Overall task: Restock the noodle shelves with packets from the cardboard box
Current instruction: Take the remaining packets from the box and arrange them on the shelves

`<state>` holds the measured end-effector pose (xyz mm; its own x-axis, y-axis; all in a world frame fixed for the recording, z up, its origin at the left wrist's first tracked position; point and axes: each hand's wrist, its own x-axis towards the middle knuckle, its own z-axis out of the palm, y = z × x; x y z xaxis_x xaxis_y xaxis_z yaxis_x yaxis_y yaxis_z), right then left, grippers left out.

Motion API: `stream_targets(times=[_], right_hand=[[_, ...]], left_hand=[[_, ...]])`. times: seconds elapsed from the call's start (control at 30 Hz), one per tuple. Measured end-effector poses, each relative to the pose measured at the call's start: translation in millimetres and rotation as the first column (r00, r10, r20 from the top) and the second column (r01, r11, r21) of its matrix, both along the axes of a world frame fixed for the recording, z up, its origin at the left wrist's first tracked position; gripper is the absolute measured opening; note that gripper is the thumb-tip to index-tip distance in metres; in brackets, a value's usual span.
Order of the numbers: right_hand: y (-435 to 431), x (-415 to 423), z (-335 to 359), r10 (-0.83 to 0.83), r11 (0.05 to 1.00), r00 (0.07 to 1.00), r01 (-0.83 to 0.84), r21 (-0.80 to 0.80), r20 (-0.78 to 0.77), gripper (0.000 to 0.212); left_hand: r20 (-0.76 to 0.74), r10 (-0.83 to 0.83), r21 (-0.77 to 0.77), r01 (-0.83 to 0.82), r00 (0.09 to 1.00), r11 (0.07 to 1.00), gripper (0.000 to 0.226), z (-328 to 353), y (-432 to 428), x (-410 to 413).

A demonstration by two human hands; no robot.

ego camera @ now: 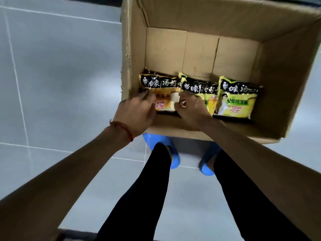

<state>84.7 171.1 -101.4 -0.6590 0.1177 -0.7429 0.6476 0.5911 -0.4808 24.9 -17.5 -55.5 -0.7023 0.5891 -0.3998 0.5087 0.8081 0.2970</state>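
The left hand reaches over the near wall of the box, just left of frame centre. Its fingers curl onto the left edge of the orange packet and grip it there. A red bracelet circles that wrist.

The right hand sits just beside it at frame centre, with its fingers curled tight where the orange packet meets the middle packet. Whether it pinches one of them or only rests against them I cannot tell.

The box fills the upper right of the frame, open at the top, standing on a grey tiled floor. Three packets stand in a row against its near wall, leaning back a little, black bands with white lettering across their tops. The orange packet is leftmost, close to the left wall. The middle packet is yellow-green and overlaps the orange one's right edge. The right packet, also yellow-green, touches the middle one and stands apart from the right wall. Behind the row the bare cardboard bottom shows.

Below the box, at lower centre, two legs in black end in blue slippers, toes tucked under the box's near edge.
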Motion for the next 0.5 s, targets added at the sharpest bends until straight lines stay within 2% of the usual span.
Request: stream_targets(times=[0.1,0.27,0.5], right_hand=[[-13.0,-14.7,-38.0,-0.017,1.0,0.997,0.018,-0.009,0.072,0.031],[-26.2,-23.2,-61.9,-0.253,0.967,0.945,0.252,0.03,0.206,0.06],[-33.1,-9.4,-55.0,-0.38,0.915,0.906,0.398,-0.071,0.187,0.052]], left_hand=[[0.01,-0.082,0.069,0.081,0.997,0.994,0.018,-20.4,-0.8,-1.8],[0.031,-0.127,0.137,0.122,0.991,0.983,0.017,-28.0,-6.5,-4.1],[0.064,-0.11,0.173,0.098,0.992,0.98,0.019,-24.7,-8.0,-8.4]])
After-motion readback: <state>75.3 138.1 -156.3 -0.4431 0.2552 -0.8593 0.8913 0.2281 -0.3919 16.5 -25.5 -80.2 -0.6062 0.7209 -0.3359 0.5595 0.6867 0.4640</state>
